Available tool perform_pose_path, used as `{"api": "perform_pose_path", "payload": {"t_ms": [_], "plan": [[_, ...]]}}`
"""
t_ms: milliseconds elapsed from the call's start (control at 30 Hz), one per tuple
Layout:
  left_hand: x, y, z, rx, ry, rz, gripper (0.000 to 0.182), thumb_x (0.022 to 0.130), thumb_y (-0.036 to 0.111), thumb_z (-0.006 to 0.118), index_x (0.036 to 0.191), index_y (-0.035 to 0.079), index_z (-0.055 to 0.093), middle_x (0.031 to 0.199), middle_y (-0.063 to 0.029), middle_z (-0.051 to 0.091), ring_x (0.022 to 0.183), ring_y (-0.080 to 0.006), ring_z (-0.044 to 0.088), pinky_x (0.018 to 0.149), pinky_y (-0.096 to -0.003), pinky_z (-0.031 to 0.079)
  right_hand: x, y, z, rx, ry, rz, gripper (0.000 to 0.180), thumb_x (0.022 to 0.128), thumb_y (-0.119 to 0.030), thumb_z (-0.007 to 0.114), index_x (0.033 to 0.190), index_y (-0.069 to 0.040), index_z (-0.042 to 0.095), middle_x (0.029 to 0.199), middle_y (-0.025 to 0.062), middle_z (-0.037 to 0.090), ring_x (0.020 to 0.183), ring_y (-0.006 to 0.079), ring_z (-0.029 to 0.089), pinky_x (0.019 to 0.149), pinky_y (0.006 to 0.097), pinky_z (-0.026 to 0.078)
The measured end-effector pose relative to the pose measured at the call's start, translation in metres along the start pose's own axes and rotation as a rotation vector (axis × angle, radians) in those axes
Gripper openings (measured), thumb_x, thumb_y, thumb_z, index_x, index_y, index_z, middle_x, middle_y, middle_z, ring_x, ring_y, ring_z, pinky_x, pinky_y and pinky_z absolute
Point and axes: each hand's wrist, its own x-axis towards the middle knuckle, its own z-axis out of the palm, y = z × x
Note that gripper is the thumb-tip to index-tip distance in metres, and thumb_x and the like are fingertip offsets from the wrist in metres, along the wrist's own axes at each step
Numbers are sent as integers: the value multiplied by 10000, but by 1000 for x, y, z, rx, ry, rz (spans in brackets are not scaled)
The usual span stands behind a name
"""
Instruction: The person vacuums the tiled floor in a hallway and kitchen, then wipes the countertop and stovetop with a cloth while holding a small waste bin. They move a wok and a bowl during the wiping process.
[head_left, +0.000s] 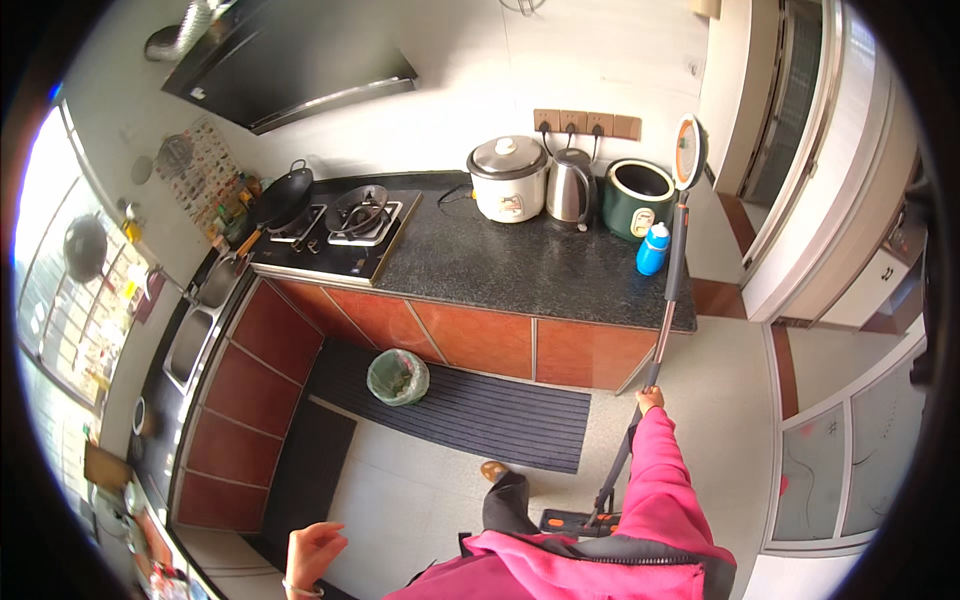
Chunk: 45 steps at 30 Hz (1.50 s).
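My right hand (651, 399) is closed around the pole (670, 322) of a flat mop, with the arm stretched forward. The pole stands at a slant, its grey foam grip and rounded white, black and orange end piece (688, 151) uppermost. Down on the floor, close by my legs, lies the black mop head (576, 523) with orange parts, half covered by my pink sleeve. My left hand (313, 551) hangs free at the lower left, holding nothing, its fingers loosely bent and the thumb apart. A blue bottle (652, 251) with a white cap stands on the counter beside the mop pole.
The black countertop (465, 262) carries a rice cooker (510, 184), an electric kettle (568, 191), a green pot (637, 206) and a gas hob (345, 232) with a wok (285, 196). A lined waste bin (397, 377) stands on a ribbed mat (510, 420). Left is a sink (189, 346).
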Motion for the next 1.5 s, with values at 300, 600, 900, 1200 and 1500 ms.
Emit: {"api": "perform_pose_path", "payload": {"t_ms": [300, 600, 900, 1200, 1500], "plan": [[180, 66, -2, 352, -162, 177, 258, 810, 161, 712, 1057, 90, 695, 772, -73, 668, 666, -187, 646, 610, -296, 509, 86, 42, 27, -267, -110, 27, 591, 671, -358, 693, 1110, 22, 585, 962, 182, 662, 972, 359, 622, 896, 441, 471], [244, 72, -8, 327, -306, 305, 259, 847, 180, 643, 1092, 100, 662, 893, -123, 671, 790, -268, 662, 696, -371, 526, -25, -128, 199, -1355, -824, -189, 394, 822, -288, 603, 1113, -23, 630, 1094, 212, 650, 1057, 327, 621, 883, 460, 491], [333, 104, 5, -139, 143, 756, 236, 701, 81, 700, 920, 45, 621, 920, -100, 541, 884, -303, 561, 738, -400, 490, -401, -593, 505, -818, -672, -1633, 168, 822, -185, 633, 947, -73, 642, 949, 200, 684, 894, 363, 675, 762, 486, 538], [338, 4, -267, -300, 670, 638, 80, 776, 59, 662, 793, 44, 585, 768, -118, 611, 737, -311, 623, 659, -370, 500, -728, -818, 634, -900, -436, -1916, 204, 871, -151, 551, 915, -126, 749, 978, 104, 719, 923, 267, 703, 723, 422, 564], [352, -55, -438, 112, 923, 684, 323, 674, 144, 736, 952, 50, 600, 1072, -102, 551, 982, -312, 520, 859, -380, 474, -933, -880, 722, -991, -372, -2144, 217, 909, -217, 546, 1002, -193, 741, 1019, 3, 722, 942, 218, 694, 697, 451, 521]]}}
